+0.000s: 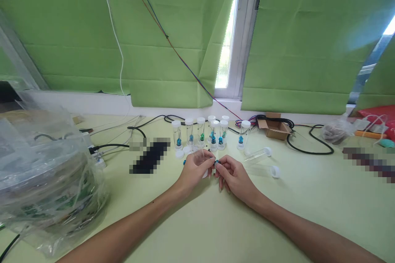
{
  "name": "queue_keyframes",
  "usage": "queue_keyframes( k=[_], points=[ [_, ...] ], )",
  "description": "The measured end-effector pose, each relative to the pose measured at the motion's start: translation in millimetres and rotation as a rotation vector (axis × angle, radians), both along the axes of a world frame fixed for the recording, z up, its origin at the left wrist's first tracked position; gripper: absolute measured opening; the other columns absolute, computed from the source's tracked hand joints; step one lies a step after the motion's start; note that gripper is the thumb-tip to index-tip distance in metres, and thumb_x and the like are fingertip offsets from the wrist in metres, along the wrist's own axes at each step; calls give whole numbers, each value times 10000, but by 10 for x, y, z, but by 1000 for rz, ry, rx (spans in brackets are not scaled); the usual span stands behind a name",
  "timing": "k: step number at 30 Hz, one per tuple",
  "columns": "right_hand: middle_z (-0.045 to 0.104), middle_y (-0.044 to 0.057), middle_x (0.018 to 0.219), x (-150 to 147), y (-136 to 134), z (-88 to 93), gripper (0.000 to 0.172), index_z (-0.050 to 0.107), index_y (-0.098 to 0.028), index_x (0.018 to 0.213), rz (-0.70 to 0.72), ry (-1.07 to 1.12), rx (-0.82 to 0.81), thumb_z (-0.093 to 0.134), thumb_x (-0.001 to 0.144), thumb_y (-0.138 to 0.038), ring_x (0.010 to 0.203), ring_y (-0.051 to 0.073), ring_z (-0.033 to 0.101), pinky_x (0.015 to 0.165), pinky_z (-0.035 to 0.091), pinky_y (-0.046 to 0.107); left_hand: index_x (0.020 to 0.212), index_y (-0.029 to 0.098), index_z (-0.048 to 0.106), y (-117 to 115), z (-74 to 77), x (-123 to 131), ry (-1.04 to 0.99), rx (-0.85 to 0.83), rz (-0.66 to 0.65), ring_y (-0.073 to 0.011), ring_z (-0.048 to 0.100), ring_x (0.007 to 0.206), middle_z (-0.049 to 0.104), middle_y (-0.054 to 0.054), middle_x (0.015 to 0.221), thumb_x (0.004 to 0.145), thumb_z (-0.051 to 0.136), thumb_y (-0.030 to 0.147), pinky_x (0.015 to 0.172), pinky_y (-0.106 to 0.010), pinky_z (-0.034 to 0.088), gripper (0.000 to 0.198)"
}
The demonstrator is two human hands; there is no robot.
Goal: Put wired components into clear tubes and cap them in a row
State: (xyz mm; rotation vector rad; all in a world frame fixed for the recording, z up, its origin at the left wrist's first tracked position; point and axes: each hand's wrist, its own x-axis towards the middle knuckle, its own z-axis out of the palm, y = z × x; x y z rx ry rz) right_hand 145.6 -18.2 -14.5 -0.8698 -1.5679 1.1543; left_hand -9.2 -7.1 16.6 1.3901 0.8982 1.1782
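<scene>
My left hand (196, 168) and my right hand (237, 178) meet over the middle of the table. Between their fingertips they pinch a small blue piece (217, 162), too small to make out fully. Just beyond stand several clear tubes (201, 131) with white caps, each with a small blue or green piece and a thin dark stem inside. Another blue piece (184, 162) shows beside my left hand, partly hidden. Loose white caps (180, 154) lie behind that hand. To the right of my right hand, two clear tubes (257, 155) lie on their sides.
A large plastic bag (46, 172) of coiled material fills the left of the table (197, 234). Black cables (311, 148) and a small open cardboard box (275, 127) lie along the back. A blurred dark object (151, 157) lies left of the tubes, and a red bag (381, 115) sits far right.
</scene>
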Motion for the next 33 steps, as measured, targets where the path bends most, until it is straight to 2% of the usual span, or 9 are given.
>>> queue_keyframes(
  k=[9,12,17,19,22,29,33],
  points=[
    [573,8,530,-23,3,-35,576,593,-157,719,19,-37,-55,354,929,-638,407,112,548,358,375,207,780,163,617,13,-38,-11,9,36,-58,-99,502,486,571,29,598,782,682,312,517,-244,377,163],
    [582,5,562,-31,8,-37,551,588,-159,743,-2,-18,-59,365,930,-627,394,106,543,340,362,202,781,161,614,16,-37,-7,4,26,-45,-98,500,488,575,25,596,783,683,306,517,-243,374,161],
    [630,-4,767,-25,-19,40,332,544,-201,932,-58,29,-8,607,854,-517,463,94,571,344,387,189,766,162,605,8,-9,-2,-17,-2,0,-93,492,490,576,23,596,784,681,310,512,-238,365,168],
    [634,3,815,-20,-25,58,309,539,-204,919,-57,31,1,652,833,-479,495,95,580,347,387,186,766,162,604,8,-7,-4,-25,-14,8,-88,485,483,574,25,605,784,683,317,504,-234,360,175],
    [630,6,798,-13,-21,51,286,545,-195,878,-33,27,8,600,875,-476,483,87,564,360,391,191,772,159,602,8,-15,-7,-21,-15,-5,-90,489,490,570,24,602,786,684,311,506,-233,362,174],
    [574,2,589,-16,18,-33,503,581,-155,752,13,-40,-33,374,958,-565,414,100,552,339,354,189,782,156,602,10,-33,-9,11,20,-53,-94,499,495,585,17,625,795,668,300,514,-240,372,160],
    [575,4,586,-28,25,-47,536,581,-148,753,24,-13,-66,333,965,-573,395,98,546,328,353,187,785,157,604,12,-33,-6,9,12,-54,-95,500,495,578,22,600,793,670,300,511,-236,371,157]
  ],
)
